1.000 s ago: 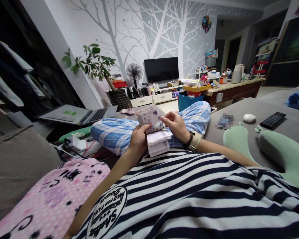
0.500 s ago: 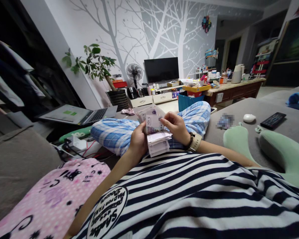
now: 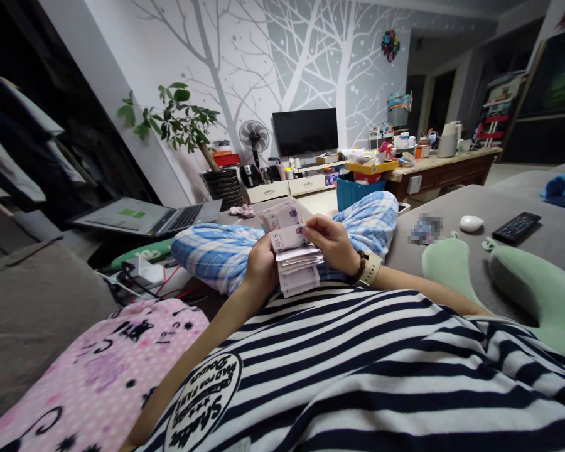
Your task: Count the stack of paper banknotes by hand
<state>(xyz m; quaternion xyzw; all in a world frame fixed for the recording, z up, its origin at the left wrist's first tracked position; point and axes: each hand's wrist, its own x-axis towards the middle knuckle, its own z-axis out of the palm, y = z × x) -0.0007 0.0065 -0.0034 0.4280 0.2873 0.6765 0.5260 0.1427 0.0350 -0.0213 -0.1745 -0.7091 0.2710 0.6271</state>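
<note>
A stack of purple-and-white banknotes (image 3: 297, 276) is in my left hand (image 3: 260, 262), whose fingers are closed round its left side. Part of the stack stands up away from me, while the rest bends down towards my striped shirt. A "5" shows on the upper notes. From the right, my right hand (image 3: 332, 242) pinches the edge of one banknote (image 3: 288, 237) between thumb and forefinger. That wrist wears a pale watch (image 3: 370, 269) and a dark bracelet. Both hands are above my lap, between my knees in blue checked trousers (image 3: 211, 251).
An open laptop (image 3: 132, 216) stands at the left, above cables and a white power adapter (image 3: 145, 271). On the grey sofa at the right lie a white mouse (image 3: 471, 223), a black remote (image 3: 516, 227) and a green neck pillow (image 3: 532, 285). A pink blanket (image 3: 103, 364) lies at my left.
The front banknote has tipped down towards me, uncovering more of the notes behind it. My right hand has barely shifted; my left hand keeps its grip.
</note>
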